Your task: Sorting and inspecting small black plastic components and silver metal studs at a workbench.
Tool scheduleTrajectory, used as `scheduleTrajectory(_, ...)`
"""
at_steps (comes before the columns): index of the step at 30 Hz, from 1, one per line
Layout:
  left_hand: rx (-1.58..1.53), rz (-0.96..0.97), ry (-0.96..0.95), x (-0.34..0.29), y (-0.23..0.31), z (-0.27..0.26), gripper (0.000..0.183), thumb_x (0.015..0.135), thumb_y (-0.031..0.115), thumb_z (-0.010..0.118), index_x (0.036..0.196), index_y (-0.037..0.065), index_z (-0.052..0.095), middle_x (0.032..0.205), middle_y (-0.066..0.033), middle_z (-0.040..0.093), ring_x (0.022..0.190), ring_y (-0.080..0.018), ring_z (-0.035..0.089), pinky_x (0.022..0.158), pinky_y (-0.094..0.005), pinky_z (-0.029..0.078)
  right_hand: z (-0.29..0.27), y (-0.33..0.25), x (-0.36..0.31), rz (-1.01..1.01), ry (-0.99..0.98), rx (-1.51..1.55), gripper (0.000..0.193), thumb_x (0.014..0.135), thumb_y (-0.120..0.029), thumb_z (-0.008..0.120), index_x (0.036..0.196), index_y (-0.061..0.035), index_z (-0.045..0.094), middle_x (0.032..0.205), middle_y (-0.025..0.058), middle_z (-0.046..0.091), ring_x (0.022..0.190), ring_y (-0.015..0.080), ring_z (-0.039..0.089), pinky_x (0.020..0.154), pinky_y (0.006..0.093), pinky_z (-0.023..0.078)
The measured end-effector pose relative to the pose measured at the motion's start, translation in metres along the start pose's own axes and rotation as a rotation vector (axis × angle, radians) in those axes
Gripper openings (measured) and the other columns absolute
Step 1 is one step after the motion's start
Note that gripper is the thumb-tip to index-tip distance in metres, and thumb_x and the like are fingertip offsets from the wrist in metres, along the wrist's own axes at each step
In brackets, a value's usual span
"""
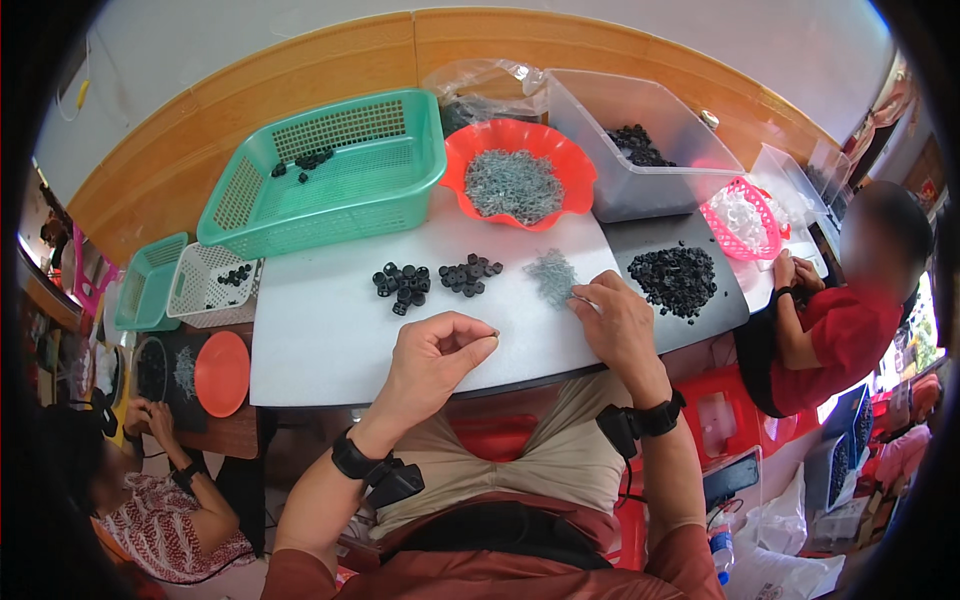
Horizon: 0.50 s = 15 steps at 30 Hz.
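Observation:
Over the near edge of the white table [330, 345], my left hand [432, 362] is closed in a pinch. A tiny dark piece shows at its fingertips, too small to name. My right hand [617, 325] reaches to the right edge of a small pile of silvery screws [551, 277]. Its thumb and index finger are drawn together there; what they hold, if anything, is hidden. Left of the screws lie two clusters of black knob-like parts, a larger cluster [402, 287] and a smaller cluster [470, 275]. Right of my right hand spreads a heap of small black pieces [672, 280].
Along the back stand a green basket [330, 215] with several black parts, a red scalloped bowl [465, 140] of screws and a clear bin [640, 190] of black pieces. A white basket [205, 312] is at left. Co-workers sit left [165, 500] and right [850, 320].

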<state>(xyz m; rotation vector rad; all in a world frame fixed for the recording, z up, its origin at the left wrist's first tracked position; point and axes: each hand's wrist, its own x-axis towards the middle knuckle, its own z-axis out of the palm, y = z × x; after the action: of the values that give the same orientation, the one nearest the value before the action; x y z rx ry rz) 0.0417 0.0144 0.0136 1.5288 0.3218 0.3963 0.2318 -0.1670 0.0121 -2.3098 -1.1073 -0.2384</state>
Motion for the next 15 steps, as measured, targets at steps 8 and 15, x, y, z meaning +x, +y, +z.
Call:
scheduleTrajectory(8,0.001,-0.022,-0.001,0.006,-0.003,0.002,0.015,0.091,0.004,0.076,0.104,-0.002,0.073,0.089,-0.0015,0.071,0.078,-0.0050,0.061,0.070,-0.0205,0.050,0.001,0.007,0.001,0.026,-0.003,0.132,0.008,0.086,-0.014,0.073,0.092,-0.0088,0.074,0.095,0.0061,0.069,0.078,0.0306,0.069,0.070,0.0408,0.053)
scheduleTrajectory(15,-0.024,-0.033,0.001,0.007,-0.002,0.002,0.016,0.091,0.004,0.075,0.106,-0.003,0.073,0.091,-0.0062,0.073,0.081,-0.0100,0.068,0.075,-0.0243,0.056,-0.010,0.010,0.000,0.092,-0.047,0.371,0.013,0.081,-0.007,0.078,0.091,-0.0026,0.072,0.088,0.0071,0.068,0.064,0.0180,0.059,0.061,0.0313,0.049)
